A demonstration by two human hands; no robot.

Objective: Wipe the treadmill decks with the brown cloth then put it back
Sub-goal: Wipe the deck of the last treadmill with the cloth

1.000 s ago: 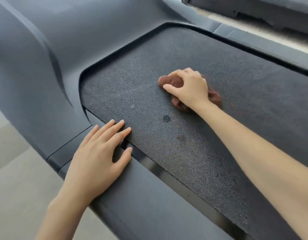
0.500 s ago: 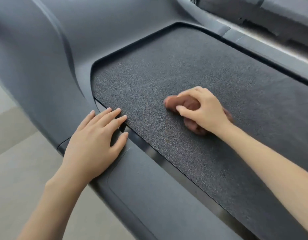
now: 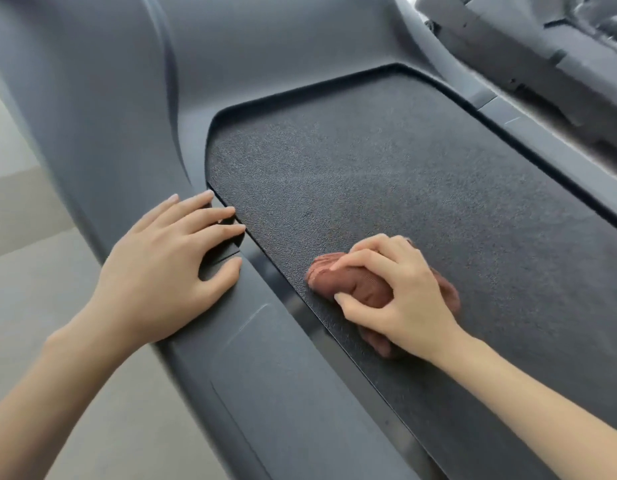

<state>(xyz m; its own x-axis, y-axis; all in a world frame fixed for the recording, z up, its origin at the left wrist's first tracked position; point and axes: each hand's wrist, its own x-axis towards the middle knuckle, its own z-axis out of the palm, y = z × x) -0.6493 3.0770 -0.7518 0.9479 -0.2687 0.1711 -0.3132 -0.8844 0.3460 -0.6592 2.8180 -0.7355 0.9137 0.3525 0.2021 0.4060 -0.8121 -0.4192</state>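
Two hands | right hand [image 3: 400,292] grips bunched brown cloth [image 3: 355,284] | pebbled black deck [image 3: 404,174]

Soft, even daylight; faint shadows, wide-angle bending at edges, blur upper right.

We log the brown cloth [image 3: 338,277] part-hidden under the right hand [image 3: 404,299], the treadmill deck [image 3: 404,168] cropped at the right edge, the neighbouring machine [image 3: 542,64] blurred.

- The cloth [image 3: 348,282] under my right hand [image 3: 400,292] is reddish brown.
- The deck [image 3: 386,188] is black with a fine pebbled grain.
- The side rail [image 3: 265,368] is plain matte grey.
- The floor [image 3: 30,258] is pale beige.
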